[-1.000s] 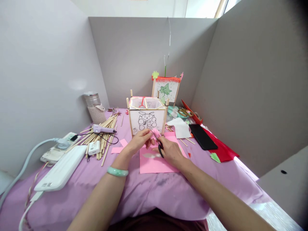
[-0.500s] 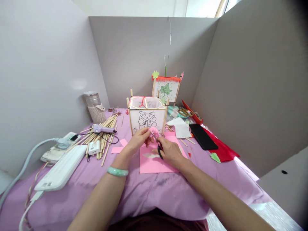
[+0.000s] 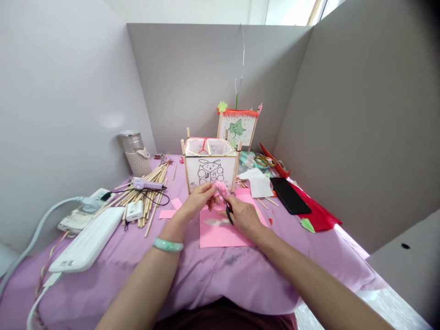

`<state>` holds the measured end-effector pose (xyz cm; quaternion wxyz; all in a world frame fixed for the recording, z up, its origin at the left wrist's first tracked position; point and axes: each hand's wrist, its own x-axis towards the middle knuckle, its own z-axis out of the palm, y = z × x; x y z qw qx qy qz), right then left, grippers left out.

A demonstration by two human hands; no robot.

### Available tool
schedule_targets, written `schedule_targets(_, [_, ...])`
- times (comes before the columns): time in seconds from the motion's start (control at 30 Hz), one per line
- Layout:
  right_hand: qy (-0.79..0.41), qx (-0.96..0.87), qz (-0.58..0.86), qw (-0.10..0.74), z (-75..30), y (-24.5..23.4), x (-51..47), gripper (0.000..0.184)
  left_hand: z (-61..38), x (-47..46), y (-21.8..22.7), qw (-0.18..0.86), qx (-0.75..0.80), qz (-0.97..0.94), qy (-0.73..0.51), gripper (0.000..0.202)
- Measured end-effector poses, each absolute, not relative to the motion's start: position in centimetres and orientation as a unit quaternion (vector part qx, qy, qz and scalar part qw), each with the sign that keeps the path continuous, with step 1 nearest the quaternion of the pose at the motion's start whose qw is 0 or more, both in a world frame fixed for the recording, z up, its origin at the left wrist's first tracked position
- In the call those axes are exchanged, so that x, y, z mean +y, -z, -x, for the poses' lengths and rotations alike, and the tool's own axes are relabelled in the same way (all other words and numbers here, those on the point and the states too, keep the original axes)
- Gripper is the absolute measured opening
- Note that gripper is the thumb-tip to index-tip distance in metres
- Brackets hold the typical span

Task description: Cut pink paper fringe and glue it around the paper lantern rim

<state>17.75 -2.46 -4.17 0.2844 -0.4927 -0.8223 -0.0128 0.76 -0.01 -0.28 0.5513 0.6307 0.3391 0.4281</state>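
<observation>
My left hand (image 3: 202,196) pinches a small piece of pink paper (image 3: 221,187), its far edge showing above the fingers. My right hand (image 3: 243,214) grips black-handled scissors (image 3: 229,215), whose blades reach up and left to the pink piece. Under both hands lies a pink sheet (image 3: 220,236) with a pale patch on it. Just behind my hands stands a square lantern (image 3: 211,172) of wooden sticks and white panels, with a line-drawn rabbit figure on its front.
A second lantern (image 3: 238,129) with a green leaf stands farther back. Wooden sticks (image 3: 151,201), a lilac glue gun (image 3: 148,184), a power strip (image 3: 76,219) and a white device (image 3: 87,240) lie left. A black phone (image 3: 290,196) and red material (image 3: 318,211) lie right. Grey panels surround the table.
The scissors' blades have shifted slightly at the pink paper, and their black handle has moved a little. Both hands stay almost in place.
</observation>
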Motion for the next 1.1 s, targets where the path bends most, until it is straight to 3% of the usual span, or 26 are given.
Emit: schedule_targets(1.1, [0.008, -0.821, 0.494, 0.286, -17.85, 3.83, -2.46, 0.027, -0.78, -0.07, 0.36, 0.552, 0.330, -0.648, -0.407, 0.029])
